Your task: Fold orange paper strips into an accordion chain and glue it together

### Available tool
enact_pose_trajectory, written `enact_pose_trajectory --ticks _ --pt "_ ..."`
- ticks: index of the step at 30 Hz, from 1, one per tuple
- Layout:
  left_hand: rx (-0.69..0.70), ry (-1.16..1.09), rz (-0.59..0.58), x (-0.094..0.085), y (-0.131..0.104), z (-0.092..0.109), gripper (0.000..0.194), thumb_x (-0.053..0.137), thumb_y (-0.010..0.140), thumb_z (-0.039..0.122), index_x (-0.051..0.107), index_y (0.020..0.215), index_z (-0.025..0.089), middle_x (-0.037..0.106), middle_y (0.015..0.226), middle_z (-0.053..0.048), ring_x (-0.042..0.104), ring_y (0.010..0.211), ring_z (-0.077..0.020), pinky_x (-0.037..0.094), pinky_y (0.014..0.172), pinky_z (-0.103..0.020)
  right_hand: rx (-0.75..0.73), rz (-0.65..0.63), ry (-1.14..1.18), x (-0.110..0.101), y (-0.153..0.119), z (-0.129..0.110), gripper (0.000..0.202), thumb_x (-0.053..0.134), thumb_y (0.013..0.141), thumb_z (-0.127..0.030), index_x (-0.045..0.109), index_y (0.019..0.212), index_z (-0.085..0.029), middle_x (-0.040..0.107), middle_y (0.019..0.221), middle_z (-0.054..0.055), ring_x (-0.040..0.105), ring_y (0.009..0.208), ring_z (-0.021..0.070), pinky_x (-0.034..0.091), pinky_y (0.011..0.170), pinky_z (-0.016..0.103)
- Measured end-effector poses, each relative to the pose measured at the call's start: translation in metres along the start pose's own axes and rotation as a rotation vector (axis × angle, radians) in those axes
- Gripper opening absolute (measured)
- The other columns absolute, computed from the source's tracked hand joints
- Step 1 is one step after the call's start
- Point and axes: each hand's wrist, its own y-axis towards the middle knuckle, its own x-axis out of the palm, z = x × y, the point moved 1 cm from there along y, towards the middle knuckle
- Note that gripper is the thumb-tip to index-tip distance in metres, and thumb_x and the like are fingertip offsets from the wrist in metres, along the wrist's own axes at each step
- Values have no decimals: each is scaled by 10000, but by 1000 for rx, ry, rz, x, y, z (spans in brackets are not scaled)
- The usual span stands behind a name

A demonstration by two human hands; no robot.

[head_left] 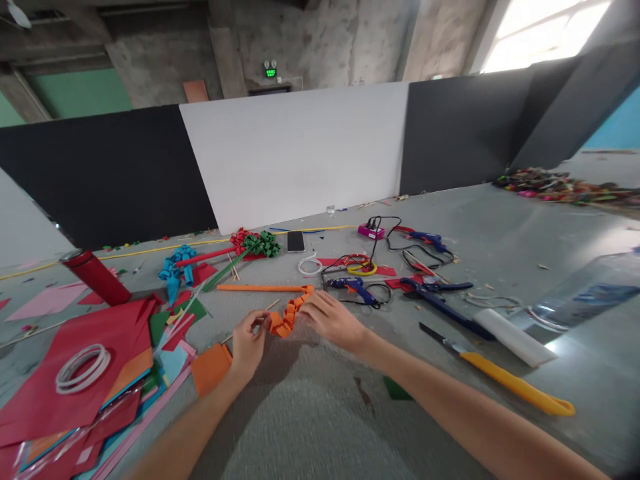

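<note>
An orange folded paper strip (283, 325) stretches between my two hands in the middle of the head view. My left hand (249, 340) pinches its left end between thumb and fingers. Closed around the upper right part is my right hand (330, 319), whose fingertips are partly hidden behind the hand. Just beyond, a long orange paper stick (260, 288) lies on the floor, its right end meeting the folded strip. Some orange paper squares (211, 369) rest beside my left wrist.
Red paper sheets (120, 333) and a red bottle (96, 277) are on the left. Finished-looking paper flowers (263, 245), a phone (295, 241) and glue guns (357, 290) lie ahead. To the right are a yellow-handled knife (515, 381), pliers (445, 303) and a white roll (515, 337).
</note>
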Motion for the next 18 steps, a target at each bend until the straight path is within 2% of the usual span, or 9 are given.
enact_pose_trajectory --ticks 3,6,7,11,16,18 --pt "-14 -18 -1 1 1 -1 218 611 882 380 712 908 188 725 873 -58 673 781 -182 519 717 -266 200 -97 -109 -24 4 23 279 439 1019 -283 653 876 -178 639 889 84 602 887 227 483 838 369" --pt "6 -11 -22 0 0 3 218 610 886 382 714 914 193 725 888 -57 674 806 -184 516 742 -267 463 -256 -185 -42 -7 52 395 410 1023 -355 641 759 -174 640 820 80 624 786 206 476 765 314" --pt "8 -7 -27 0 0 4 219 610 887 384 713 914 193 723 888 -55 673 811 -183 514 746 -267 535 -287 -234 -45 -15 62 397 412 1018 -374 651 781 -164 649 852 100 631 806 221 475 770 321" --pt "2 8 -30 0 -1 6 228 605 891 395 705 920 192 721 904 -56 671 818 -184 511 755 -268 788 -249 -442 -49 -51 92 331 461 981 -373 649 991 -100 647 1042 199 610 1013 302 455 873 374" --pt "-7 22 -27 0 -1 4 231 602 894 399 699 936 194 721 907 -59 671 822 -187 514 755 -270 869 -380 -289 -43 -69 102 395 477 955 -494 639 960 -134 689 956 150 654 934 285 462 805 342" --pt "8 26 -28 0 -1 5 225 603 894 393 704 932 195 720 906 -62 668 815 -187 517 750 -271 879 -413 -291 -38 -70 103 394 465 962 -479 638 963 -125 700 916 159 672 892 293 461 764 340"
